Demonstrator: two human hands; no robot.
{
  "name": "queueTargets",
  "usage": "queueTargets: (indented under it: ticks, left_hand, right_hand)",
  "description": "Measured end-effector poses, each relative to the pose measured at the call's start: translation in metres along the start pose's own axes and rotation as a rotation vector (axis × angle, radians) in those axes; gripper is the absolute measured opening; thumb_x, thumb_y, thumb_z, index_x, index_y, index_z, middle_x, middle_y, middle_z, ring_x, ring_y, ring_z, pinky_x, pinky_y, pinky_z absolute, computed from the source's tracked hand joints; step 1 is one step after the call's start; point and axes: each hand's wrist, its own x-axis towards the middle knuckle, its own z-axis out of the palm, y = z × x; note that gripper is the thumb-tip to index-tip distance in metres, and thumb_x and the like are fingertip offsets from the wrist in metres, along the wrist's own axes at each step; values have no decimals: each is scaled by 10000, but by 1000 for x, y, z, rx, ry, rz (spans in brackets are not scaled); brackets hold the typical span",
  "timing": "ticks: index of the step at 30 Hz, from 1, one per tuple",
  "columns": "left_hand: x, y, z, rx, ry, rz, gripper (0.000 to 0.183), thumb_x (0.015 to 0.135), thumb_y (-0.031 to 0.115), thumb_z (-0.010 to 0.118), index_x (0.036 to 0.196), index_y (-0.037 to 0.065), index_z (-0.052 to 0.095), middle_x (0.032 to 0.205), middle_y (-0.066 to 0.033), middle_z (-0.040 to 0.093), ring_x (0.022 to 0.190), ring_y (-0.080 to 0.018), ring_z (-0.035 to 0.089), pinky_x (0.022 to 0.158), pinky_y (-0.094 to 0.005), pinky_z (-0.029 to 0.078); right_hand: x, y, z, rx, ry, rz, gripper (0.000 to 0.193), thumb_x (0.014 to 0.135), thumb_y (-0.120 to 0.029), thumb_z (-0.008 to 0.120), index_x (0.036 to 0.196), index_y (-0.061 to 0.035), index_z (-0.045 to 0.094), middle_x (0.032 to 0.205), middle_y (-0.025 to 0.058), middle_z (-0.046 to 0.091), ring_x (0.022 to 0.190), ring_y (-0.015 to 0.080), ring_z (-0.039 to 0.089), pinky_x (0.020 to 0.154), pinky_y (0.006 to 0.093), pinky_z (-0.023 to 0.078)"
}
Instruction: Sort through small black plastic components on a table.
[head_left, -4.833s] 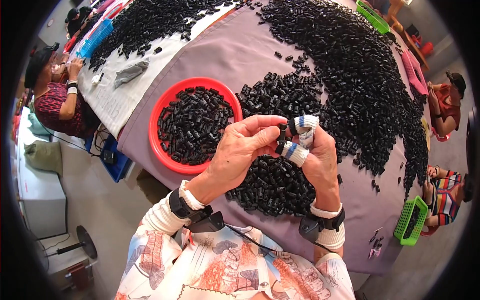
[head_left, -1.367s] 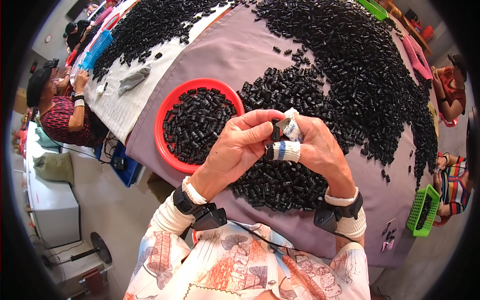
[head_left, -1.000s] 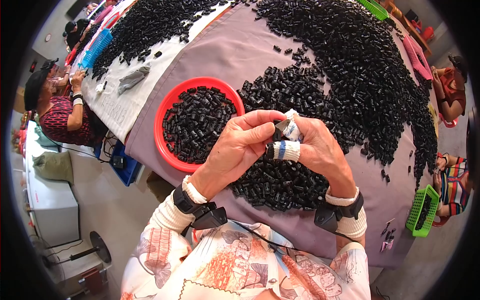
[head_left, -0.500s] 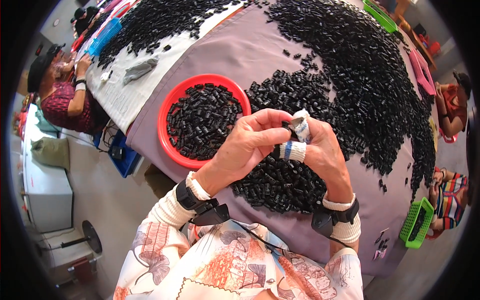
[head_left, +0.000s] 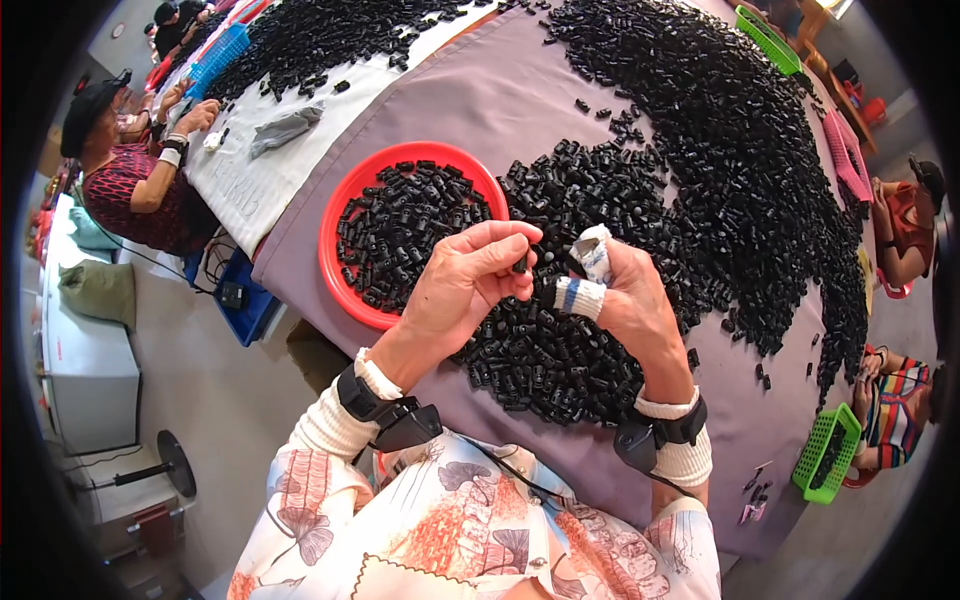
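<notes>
A small black plastic piece (head_left: pixel 520 263) is pinched between the thumb and fingers of my left hand (head_left: pixel 455 285), just right of the red basin (head_left: pixel 340 285). Across from it, my right hand (head_left: pixel 640 300) is curled, with white cloth wraps (head_left: pixel 580 297) on its thumb and forefinger. Something dark shows between those wrapped tips, but I cannot tell it from the pile behind. Below both hands spreads a heap of the same black pieces (head_left: pixel 555 375), and more of them fill the basin.
A mauve cloth (head_left: pixel 740 400) covers the table, with a far larger black heap (head_left: pixel 740 180) at the right. Green baskets (head_left: pixel 830 455), a pink basket (head_left: pixel 845 155) and a blue basket (head_left: pixel 218 60) stand at the edges. Other people sit at left and right.
My hands have drawn apart; my left hand has moved left with the black piece between its fingers. The person at the left has shifted their hands.
</notes>
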Motion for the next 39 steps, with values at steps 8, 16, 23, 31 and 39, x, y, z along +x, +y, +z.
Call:
queueTargets:
  ticks: [8, 16, 23, 31, 39]
  left_hand:
    - [-3, 0, 17, 46, 25, -32, 277, 902, 168, 515, 1097, -25, 552, 875, -54, 613, 792, -101, 586, 757, -248, 482]
    - [-2, -4, 22, 71, -22, -43, 266, 901, 148, 512, 1100, -25, 550, 967, -81, 624, 855, -118, 605, 776, -252, 494]
    - [-3, -4, 23, 78, -39, -40, 243, 894, 109, 517, 1093, -26, 550, 974, -83, 624, 856, -113, 610, 762, -242, 503]
    - [-2, -3, 26, 89, -39, -38, 231, 892, 104, 519, 1079, -26, 554, 945, -78, 625, 817, -98, 611, 727, -225, 512]
    - [-2, -3, 27, 101, -32, -42, 203, 885, 101, 537, 1047, -14, 581, 949, -53, 617, 811, -82, 586, 732, -219, 501]
  right_hand:
    - [2, -5, 1, -56, -34, -121, 331, 638, -241, 743, 784, -9, 557, 611, 74, 528, 525, 178, 483, 515, 299, 393]
    - [1, 0, 0, -47, -27, -178, 323, 641, -238, 715, 790, 2, 559, 596, 77, 520, 508, 182, 475, 508, 308, 396]
    - [-1, -3, -4, -76, -63, -142, 322, 656, -246, 707, 792, 3, 553, 594, 84, 528, 509, 181, 490, 511, 310, 406]
    - [-1, -1, -5, -78, -67, -152, 334, 669, -260, 706, 785, 9, 544, 582, 80, 517, 500, 173, 468, 506, 306, 402]
    - [-2, -1, -6, -99, -79, -174, 330, 686, -261, 695, 777, 10, 530, 578, 105, 506, 489, 232, 477, 499, 325, 399]
